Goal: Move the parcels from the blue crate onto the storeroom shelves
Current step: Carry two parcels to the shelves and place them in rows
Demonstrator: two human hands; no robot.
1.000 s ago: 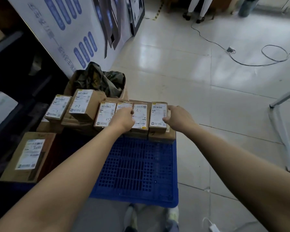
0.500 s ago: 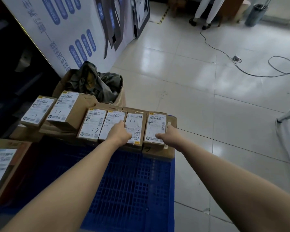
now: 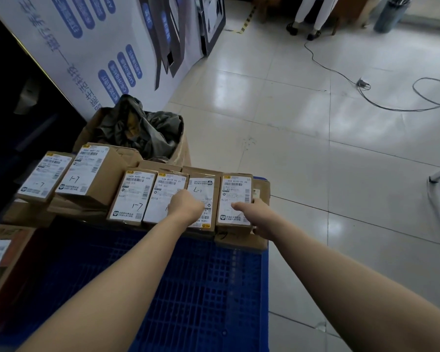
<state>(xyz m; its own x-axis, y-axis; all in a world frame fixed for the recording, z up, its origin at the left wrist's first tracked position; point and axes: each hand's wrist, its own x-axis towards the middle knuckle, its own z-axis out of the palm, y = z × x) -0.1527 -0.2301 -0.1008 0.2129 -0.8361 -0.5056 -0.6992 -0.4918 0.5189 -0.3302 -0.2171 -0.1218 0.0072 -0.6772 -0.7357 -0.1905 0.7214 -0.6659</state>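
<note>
From the head camera, four small cardboard parcels stand side by side at the far end of the blue crate (image 3: 201,288), sitting on flatter cartons, white labels up. None has reached the dark shelves (image 3: 23,110) on the left.

The right grip (image 3: 254,212) has hold of the rightmost parcel (image 3: 235,191): the thumb lies across its label and the fingers curl down its outer side. The left grip (image 3: 186,207) rests knuckles-up over the seam between the second parcel (image 3: 163,196) and the third parcel (image 3: 203,191). Its fingertips are hidden, so I cannot tell whether it pinches anything.

These look to me like light, stiff little boxes, easy for one hand. The glossy labels may be slick, so I'd take each by its bare cardboard sides. Packed this close, a neighbour could drag up with it.

Behind the crate an open carton holds a crumpled dark bag (image 3: 142,128).
</note>
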